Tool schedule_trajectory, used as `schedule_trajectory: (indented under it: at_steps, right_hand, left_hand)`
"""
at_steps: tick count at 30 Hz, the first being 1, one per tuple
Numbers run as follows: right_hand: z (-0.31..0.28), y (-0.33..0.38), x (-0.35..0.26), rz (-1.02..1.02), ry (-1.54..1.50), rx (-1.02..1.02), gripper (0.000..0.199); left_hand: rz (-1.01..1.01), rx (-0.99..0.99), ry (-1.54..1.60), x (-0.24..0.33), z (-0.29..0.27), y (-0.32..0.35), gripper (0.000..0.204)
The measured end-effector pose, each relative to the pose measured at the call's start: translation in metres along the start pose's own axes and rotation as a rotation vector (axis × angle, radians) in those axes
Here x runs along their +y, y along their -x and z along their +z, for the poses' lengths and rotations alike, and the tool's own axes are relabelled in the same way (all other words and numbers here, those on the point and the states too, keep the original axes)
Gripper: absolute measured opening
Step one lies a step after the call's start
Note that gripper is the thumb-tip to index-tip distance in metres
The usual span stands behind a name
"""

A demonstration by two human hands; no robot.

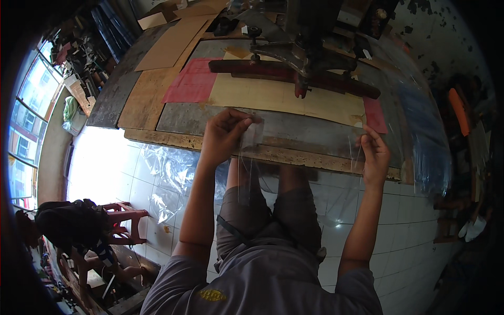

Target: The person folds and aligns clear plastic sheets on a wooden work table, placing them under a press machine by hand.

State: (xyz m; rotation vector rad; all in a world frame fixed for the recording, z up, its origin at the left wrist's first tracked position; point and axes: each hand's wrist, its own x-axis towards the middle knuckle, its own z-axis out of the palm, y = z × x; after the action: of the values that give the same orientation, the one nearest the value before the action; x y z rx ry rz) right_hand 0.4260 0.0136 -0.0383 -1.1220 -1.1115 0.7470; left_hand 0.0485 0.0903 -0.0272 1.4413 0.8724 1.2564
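Between my two hands hangs a clear plastic sheet (253, 137), thin and see-through, in front of the worktable's near edge. My left hand (226, 131) pinches its left end with thumb and fingers. At its right end, my right hand (375, 152) is closed on the plastic too, with the fingertips pressed together. The sheet drops below the table edge over my lap, and much of its outline is too faint to follow. Beyond my hands, a yellow sheet (283, 100) lies on the table with a pink sheet (189, 79) at its left.
Above the yellow sheet stands a machine head with a dark red bar (252, 67). Cardboard (173, 44) lies at the far left. Blue-tinted plastic (428, 142) drapes over the right side. Crumpled clear plastic (168, 173) is below the table. Another person (73, 226) sits by a red stool (128, 223).
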Motion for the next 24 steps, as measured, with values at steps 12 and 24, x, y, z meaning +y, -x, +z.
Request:
schedule_trajectory:
  at_steps: [12, 24]
  right_hand:
    - [-0.005, 0.002, -0.001, -0.003, 0.047, -0.014, 0.022]
    - [-0.01, 0.01, -0.004, 0.008, 0.009, 0.011, 0.023]
  left_hand:
    - [-0.052, 0.004, -0.009, 0.032, 0.007, 0.022, 0.023]
    - [-0.06, 0.008, 0.044, 0.048, 0.012, 0.035, 0.028]
